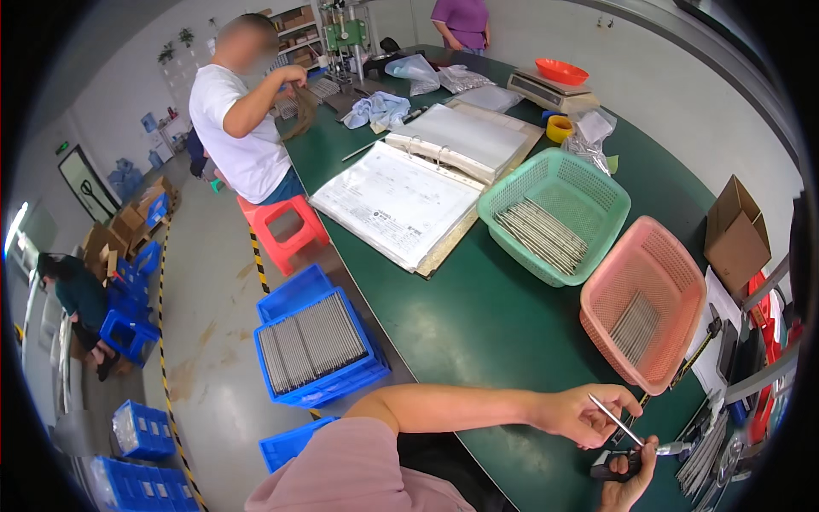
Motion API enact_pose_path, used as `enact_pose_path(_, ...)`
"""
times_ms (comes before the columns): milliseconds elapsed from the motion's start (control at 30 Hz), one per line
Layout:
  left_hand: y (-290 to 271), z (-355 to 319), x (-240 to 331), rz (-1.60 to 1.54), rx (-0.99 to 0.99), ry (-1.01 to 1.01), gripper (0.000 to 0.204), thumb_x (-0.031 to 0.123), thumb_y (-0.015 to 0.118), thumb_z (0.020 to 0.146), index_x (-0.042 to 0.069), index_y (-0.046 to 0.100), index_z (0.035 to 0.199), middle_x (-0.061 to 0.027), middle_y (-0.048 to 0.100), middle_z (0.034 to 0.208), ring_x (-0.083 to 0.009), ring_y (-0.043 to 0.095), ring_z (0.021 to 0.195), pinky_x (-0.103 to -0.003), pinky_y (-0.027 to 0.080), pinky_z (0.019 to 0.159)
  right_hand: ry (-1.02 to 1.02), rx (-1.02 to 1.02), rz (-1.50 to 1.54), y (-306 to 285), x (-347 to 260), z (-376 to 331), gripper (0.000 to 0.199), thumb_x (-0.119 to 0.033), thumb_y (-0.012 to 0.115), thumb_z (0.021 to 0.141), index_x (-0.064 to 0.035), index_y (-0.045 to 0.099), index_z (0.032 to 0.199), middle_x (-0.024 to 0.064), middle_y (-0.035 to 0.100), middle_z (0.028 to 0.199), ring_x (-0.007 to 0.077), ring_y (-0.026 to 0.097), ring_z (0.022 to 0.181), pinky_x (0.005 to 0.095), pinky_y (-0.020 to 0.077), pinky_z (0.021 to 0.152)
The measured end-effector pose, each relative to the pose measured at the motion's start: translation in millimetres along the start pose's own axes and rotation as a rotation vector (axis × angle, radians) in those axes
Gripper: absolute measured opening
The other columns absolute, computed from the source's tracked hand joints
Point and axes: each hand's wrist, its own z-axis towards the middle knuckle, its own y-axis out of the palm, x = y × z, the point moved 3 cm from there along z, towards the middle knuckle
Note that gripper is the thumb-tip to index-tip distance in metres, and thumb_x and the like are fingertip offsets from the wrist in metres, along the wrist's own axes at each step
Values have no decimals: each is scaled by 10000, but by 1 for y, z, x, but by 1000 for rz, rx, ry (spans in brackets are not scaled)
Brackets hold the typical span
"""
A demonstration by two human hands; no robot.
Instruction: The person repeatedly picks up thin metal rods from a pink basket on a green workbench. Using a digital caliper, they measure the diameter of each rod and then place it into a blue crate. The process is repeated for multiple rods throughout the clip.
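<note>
At the near right of the table, my left hand has its fingers bent around a thin, shiny metal rod. The rod slants down toward my right hand, which grips a micrometer with a dark frame and a silver barrel. The rod's lower end is by the right thumb; whether it sits between the measuring faces is hidden. Just beyond my hands is a pink plastic basket with several similar rods in it. A green basket farther off holds more rods.
An open binder lies on the green table. Past it are a scale with a red dish and plastic bags. A blue crate of rods and a red stool stand left. A co-worker sits there.
</note>
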Motion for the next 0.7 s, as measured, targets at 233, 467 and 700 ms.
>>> enact_pose_path(233, 11, 3, -38, -143, 266, -141, 168, -1, 542, 813, 26, 415, 919, -83, 546, 750, -164, 629, 665, -247, 509, 581, 71, -129, -41, 18, 26, -4, 246, -94, 568, 746, -37, 423, 937, 74, 482, 631, 113, 416, 390, 220, 335, 346)
enact_pose_path(467, -10, 3, -29, -29, 350, -395, 90, -17, 587, 763, 27, 515, 796, -133, 578, 879, -195, 580, 830, -290, 480, 727, 129, -129, 15, 10, 3, 4, 561, -509, 381, 828, 27, 522, 918, 146, 574, 690, 162, 474, 417, 229, 382, 381)
enact_pose_path(700, -3, -1, -41, -89, 239, -603, 108, 13, 613, 756, 17, 506, 767, -117, 576, 857, -130, 557, 751, -231, 451, 657, 260, -187, 182, 1, -1, 7, 662, -523, 192, 863, 47, 525, 895, 142, 576, 663, 165, 447, 373, 229, 367, 362)
